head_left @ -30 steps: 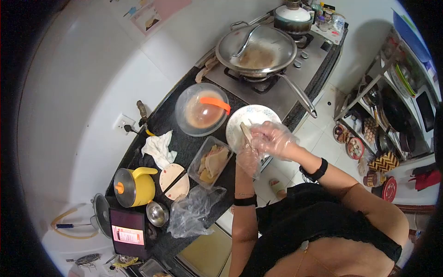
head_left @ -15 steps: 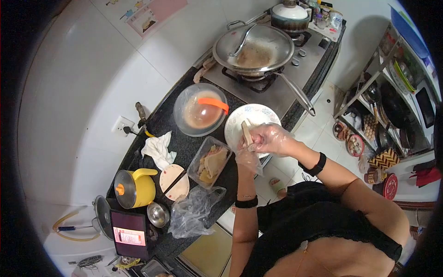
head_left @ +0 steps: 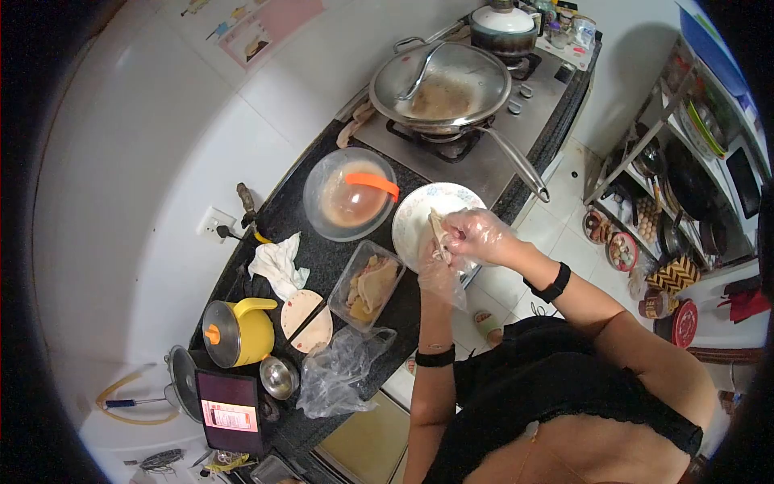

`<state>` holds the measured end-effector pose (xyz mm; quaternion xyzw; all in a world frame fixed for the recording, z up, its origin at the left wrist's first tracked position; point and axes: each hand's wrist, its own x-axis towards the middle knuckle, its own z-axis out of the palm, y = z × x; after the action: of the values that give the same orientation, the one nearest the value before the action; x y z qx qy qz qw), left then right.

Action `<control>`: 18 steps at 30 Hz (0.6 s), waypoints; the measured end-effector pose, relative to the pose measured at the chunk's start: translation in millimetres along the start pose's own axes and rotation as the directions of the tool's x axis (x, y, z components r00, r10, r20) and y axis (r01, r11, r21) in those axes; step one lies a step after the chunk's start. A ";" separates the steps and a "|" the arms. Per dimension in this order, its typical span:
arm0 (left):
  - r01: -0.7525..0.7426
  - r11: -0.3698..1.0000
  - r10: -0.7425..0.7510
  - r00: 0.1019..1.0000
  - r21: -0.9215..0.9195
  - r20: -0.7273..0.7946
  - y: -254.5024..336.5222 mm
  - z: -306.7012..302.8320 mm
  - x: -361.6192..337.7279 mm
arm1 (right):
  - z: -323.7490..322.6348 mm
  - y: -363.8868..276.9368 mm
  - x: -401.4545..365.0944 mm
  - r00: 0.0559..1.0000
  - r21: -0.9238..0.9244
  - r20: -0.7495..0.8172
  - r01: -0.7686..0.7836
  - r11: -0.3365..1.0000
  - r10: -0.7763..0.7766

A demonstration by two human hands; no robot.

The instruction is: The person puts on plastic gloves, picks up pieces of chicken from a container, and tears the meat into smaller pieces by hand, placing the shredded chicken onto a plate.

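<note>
Both hands wear clear plastic gloves and are close together over a white floral plate (head_left: 413,211). My left hand (head_left: 439,266) is closed on the lower part of a pale strip of food (head_left: 437,224). Against the strip's right side, my right hand (head_left: 476,235) has its fingers pinched on it. Beside the plate, a clear plastic container (head_left: 345,282) holds pale and yellowish food pieces (head_left: 373,287). A translucent bowl (head_left: 322,211) with cloudy liquid and an orange-handled utensil (head_left: 372,183) sits left of the plate.
A lidded wok (head_left: 442,85) is on the stove, its long handle (head_left: 522,164) reaching toward the counter edge. Around the counter's left end are a yellow pot (head_left: 254,332), a small plate (head_left: 316,331) with chopsticks, a plastic bag (head_left: 334,375), a metal bowl (head_left: 278,377) and a tablet (head_left: 229,413).
My hands have shifted slightly, and the pale strip now leans left, with its upper end near the plate's middle. The whole view has moved a little.
</note>
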<state>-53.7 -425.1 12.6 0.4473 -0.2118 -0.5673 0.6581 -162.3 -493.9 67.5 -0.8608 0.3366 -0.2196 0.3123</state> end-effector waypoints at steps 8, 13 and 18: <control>-0.443 0.595 0.171 0.885 0.671 0.433 -49.9 -63.2 30.2 | -20.7 1.0 7.3 0.972 -0.044 0.015 0.237 0.971 -0.236; 0.047 0.973 -0.107 0.958 0.224 0.264 -13.7 -31.6 6.0 | -17.8 7.7 8.6 0.979 -0.062 0.062 0.199 0.978 -0.195; 0.217 0.975 -0.197 0.936 -0.036 0.291 -7.7 -25.8 -1.9 | -13.3 15.8 7.7 0.980 -0.089 0.012 0.200 0.976 -0.200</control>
<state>-38.3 -414.0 -6.6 0.3580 -0.2368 -0.6990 0.5720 -171.8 -513.7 67.3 -0.9036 0.2575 -0.2334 0.2504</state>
